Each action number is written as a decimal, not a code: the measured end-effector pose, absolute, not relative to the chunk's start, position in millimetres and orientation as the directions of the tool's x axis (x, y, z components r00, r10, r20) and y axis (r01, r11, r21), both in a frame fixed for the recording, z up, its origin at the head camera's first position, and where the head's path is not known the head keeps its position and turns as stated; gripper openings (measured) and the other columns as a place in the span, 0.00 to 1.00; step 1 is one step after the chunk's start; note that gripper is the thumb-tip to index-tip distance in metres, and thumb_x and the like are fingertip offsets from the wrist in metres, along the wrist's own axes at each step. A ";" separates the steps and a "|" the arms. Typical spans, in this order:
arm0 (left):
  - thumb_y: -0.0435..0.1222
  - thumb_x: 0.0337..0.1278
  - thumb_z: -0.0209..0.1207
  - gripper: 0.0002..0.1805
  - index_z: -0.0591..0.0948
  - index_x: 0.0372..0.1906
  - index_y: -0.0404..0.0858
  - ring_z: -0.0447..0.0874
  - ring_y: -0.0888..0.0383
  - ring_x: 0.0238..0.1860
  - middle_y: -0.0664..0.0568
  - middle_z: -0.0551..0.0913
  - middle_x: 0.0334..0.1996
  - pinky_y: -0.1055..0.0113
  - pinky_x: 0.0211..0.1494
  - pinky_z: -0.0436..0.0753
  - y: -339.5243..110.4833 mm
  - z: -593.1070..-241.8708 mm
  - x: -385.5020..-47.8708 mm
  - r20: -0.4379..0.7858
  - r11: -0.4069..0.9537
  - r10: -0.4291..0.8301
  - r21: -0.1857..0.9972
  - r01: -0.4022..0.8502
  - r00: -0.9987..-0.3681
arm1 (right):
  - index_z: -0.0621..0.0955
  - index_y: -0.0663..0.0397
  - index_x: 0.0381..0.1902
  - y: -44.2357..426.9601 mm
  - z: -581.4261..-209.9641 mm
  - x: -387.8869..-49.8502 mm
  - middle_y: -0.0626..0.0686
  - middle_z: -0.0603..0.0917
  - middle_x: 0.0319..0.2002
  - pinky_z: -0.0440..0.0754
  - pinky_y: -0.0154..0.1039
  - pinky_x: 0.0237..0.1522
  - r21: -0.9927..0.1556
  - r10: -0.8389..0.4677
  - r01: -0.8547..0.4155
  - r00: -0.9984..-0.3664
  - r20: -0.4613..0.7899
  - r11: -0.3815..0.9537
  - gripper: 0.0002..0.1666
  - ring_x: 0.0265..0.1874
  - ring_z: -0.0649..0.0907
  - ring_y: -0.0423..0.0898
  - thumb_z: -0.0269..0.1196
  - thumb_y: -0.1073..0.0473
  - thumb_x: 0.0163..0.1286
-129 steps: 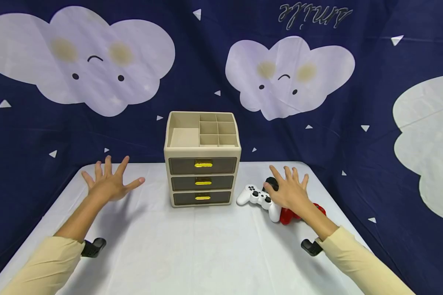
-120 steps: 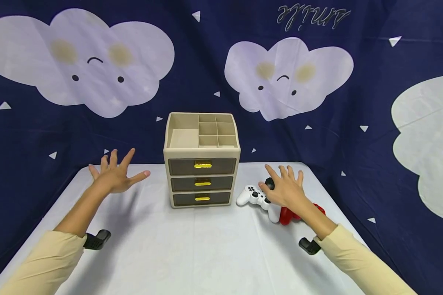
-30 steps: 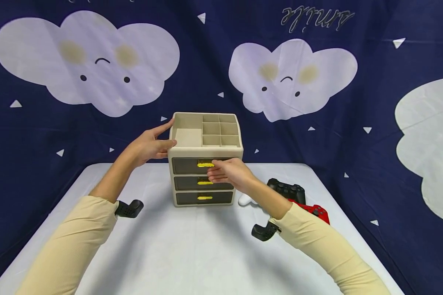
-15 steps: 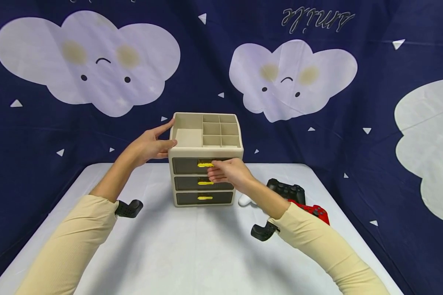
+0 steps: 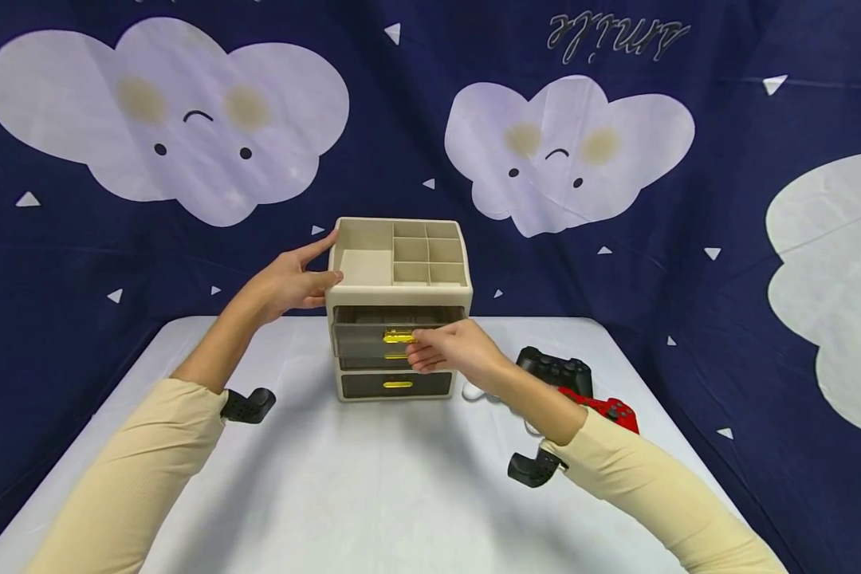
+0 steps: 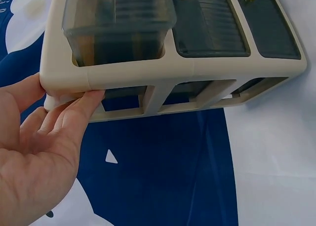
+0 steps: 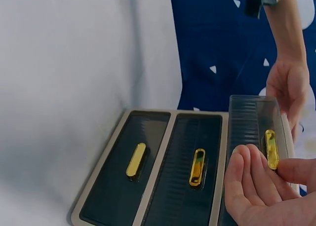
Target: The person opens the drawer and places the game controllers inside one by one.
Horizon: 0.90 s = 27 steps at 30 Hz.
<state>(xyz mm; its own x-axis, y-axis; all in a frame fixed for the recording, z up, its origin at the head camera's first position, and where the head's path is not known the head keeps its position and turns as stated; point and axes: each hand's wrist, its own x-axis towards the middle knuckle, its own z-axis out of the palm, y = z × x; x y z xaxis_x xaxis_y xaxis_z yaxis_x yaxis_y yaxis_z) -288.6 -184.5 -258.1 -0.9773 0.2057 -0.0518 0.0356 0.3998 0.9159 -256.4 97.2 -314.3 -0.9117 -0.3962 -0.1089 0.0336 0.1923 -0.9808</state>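
A cream desktop drawer organizer with three smoky drawers and gold handles stands at the back of the table. My left hand holds its upper left side, thumb on the top rim and other fingers against the side wall; the left wrist view shows the fingertips at a side opening. The top drawer is pulled partly out. My right hand pinches that drawer's gold handle between thumb and fingers. Both lower drawers are closed, as the right wrist view shows.
Right of the organizer lie a black game controller, a red one and a white one, mostly hidden by my right arm. A white cloth covers the table. Behind hangs a dark blue curtain with clouds.
Both hands have come from above the table to the organizer. In the last half second my right hand has drawn the top drawer outward, toward me; the left hand has stayed put.
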 end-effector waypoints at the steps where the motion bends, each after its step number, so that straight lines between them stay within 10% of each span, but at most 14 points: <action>1: 0.40 0.76 0.56 0.43 0.44 0.81 0.67 0.76 0.47 0.65 0.41 0.61 0.77 0.51 0.69 0.78 -184.7 -257.9 -288.6 -0.052 0.396 0.207 0.917 0.036 -0.977 | 0.86 0.72 0.47 97.9 -313.7 -253.3 0.58 0.91 0.36 0.89 0.43 0.48 -0.980 -0.401 0.034 -0.909 -0.112 0.198 0.18 0.41 0.90 0.56 0.61 0.59 0.76; 27: 0.40 0.76 0.56 0.44 0.43 0.81 0.66 0.75 0.44 0.67 0.39 0.57 0.79 0.50 0.68 0.78 -185.5 -259.3 -287.6 -0.036 0.407 0.223 0.912 0.059 -0.974 | 0.87 0.73 0.44 109.8 -313.4 -199.2 0.61 0.91 0.37 0.89 0.45 0.47 -0.978 -0.460 0.009 -0.881 -0.106 0.208 0.19 0.35 0.91 0.49 0.63 0.58 0.74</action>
